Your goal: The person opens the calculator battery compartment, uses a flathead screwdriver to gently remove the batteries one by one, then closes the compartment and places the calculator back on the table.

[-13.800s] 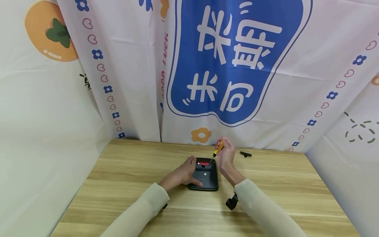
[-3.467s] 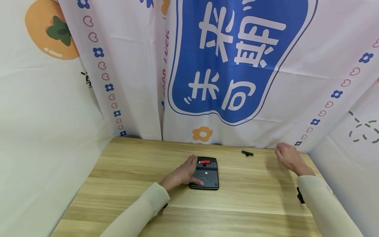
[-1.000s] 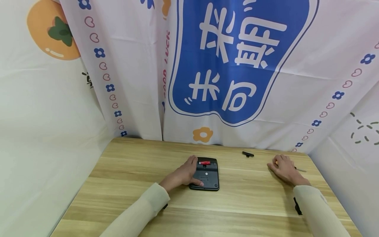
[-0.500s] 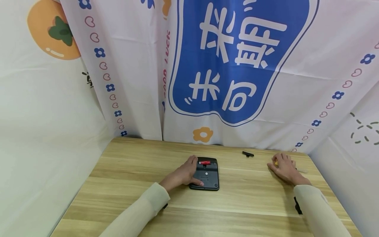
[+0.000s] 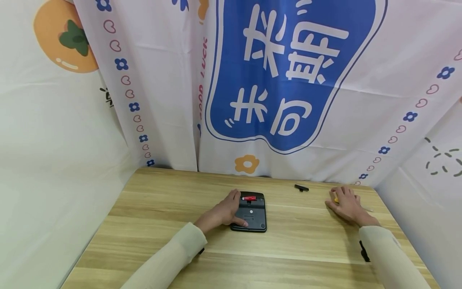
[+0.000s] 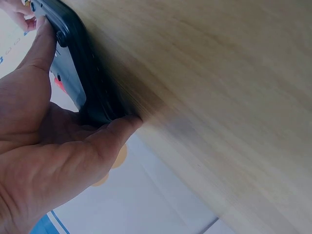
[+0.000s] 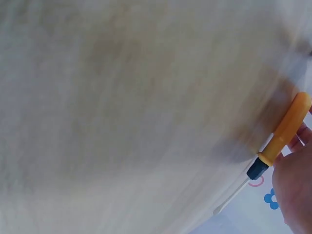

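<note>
A black calculator lies face down on the table, its battery compartment uncovered. Across that compartment sits a red battery, slightly askew. My left hand grips the calculator by its left side, the thumb lying on the back; the left wrist view shows the same hand spanning the black casing. At the right of the table, my right hand is low over a screwdriver with a yellow-orange handle. Its fingers lie loosely round the handle, and the shaft points away to the right.
A small black cover rests near the table's back edge, between the calculator and my right hand. The wooden table ends at a printed cloth behind, with white cloth walls on both sides.
Earlier my right hand held the screwdriver at the battery; it then moved to the back right and came down low over the table with the screwdriver. The left hand stays on the calculator.
</note>
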A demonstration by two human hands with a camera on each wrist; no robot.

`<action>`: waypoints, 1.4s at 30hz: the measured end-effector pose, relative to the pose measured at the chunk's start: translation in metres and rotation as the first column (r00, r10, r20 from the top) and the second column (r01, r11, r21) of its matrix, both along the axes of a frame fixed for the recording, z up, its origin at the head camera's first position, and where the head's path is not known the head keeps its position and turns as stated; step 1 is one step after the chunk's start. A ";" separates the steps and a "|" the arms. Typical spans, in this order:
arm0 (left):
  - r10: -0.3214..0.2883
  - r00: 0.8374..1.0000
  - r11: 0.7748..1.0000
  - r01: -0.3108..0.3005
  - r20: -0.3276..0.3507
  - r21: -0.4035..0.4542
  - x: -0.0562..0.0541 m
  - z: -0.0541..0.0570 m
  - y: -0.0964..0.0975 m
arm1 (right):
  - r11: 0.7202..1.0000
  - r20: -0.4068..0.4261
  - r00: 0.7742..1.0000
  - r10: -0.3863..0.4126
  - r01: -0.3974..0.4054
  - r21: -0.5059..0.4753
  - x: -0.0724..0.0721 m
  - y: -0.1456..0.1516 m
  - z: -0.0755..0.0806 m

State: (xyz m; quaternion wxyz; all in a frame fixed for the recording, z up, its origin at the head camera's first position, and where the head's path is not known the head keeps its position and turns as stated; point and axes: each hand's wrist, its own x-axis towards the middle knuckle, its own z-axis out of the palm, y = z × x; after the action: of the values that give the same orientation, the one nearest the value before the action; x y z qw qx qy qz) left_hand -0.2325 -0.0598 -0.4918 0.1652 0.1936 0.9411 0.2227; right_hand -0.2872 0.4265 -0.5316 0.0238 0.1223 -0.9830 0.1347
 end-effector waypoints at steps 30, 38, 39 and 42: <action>0.004 1.000 1.000 -0.004 0.004 -0.004 -0.001 -0.001 0.001 | 0.983 -0.033 0.983 0.182 -0.180 0.039 0.001 -0.019 0.013; 0.010 1.000 1.000 -0.010 0.009 -0.006 0.000 0.001 0.001 | 0.979 -0.045 0.979 0.198 -0.195 0.061 0.001 -0.024 0.015; 0.009 1.000 1.000 -0.009 0.008 -0.006 0.000 0.001 0.001 | 0.977 -0.051 0.977 0.205 -0.202 0.064 0.001 -0.025 0.015; 0.007 1.000 1.000 -0.007 0.005 -0.006 0.000 0.001 0.002 | 0.973 -0.079 0.971 0.226 -0.221 0.065 0.003 -0.030 0.016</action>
State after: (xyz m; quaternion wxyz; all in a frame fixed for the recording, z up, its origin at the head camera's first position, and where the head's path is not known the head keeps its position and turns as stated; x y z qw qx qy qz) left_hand -0.2327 -0.0583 -0.4907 0.1675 0.1891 0.9420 0.2211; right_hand -0.2846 0.3962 -0.5153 0.0475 0.2386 -0.9644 0.1036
